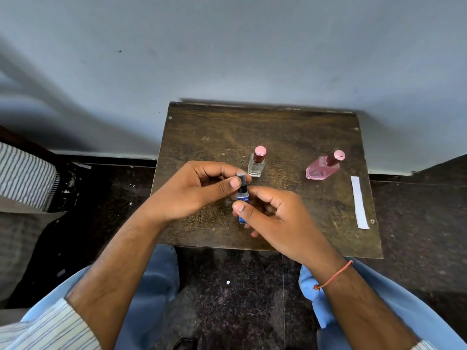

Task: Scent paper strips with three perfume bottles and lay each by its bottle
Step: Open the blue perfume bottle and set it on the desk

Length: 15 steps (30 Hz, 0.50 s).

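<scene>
A small blue perfume bottle (243,198) with a dark top is held above the middle of the small dark wooden table (278,137). My right hand (275,218) grips its body between thumb and fingers. My left hand (199,188) pinches its dark cap at the top. Behind them a clear square bottle (256,164) with a pink cap stands upright. A pink bottle (322,168) with a pink cap stands at the right. A white paper strip (359,202) lies flat near the table's right edge, beside the pink bottle.
The table stands against a grey wall, with dark speckled floor around it. My knees in blue trousers are below the table's near edge. A striped cloth (25,173) lies at the far left.
</scene>
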Tool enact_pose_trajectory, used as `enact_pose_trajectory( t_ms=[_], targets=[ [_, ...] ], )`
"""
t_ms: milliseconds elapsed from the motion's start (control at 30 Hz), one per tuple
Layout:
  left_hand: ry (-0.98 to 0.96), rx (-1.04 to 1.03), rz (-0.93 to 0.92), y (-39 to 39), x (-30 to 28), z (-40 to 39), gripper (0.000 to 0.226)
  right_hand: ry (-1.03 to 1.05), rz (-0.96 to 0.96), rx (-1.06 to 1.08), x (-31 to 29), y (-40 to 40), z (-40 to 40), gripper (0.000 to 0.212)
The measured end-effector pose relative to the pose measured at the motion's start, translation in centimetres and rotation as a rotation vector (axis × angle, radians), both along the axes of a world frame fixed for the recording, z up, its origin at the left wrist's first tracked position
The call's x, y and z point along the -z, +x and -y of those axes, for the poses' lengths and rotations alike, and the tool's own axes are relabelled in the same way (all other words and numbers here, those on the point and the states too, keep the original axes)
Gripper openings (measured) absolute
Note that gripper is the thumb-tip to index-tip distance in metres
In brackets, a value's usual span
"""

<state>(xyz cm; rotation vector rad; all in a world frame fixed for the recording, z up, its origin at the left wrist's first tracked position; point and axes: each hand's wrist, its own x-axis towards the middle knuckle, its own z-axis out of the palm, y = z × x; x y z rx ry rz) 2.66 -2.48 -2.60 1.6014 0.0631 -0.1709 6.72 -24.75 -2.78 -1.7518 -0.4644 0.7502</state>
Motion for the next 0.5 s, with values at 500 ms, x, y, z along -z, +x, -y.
enact_pose_trajectory(
  t_ms=[500],
  targets=[
    [-0.014,-0.099,0.094,-0.2,0.4,1.5,0.023,-0.021,-0.009,0.087,0.4,0.2,0.5,0.026]
  ],
)
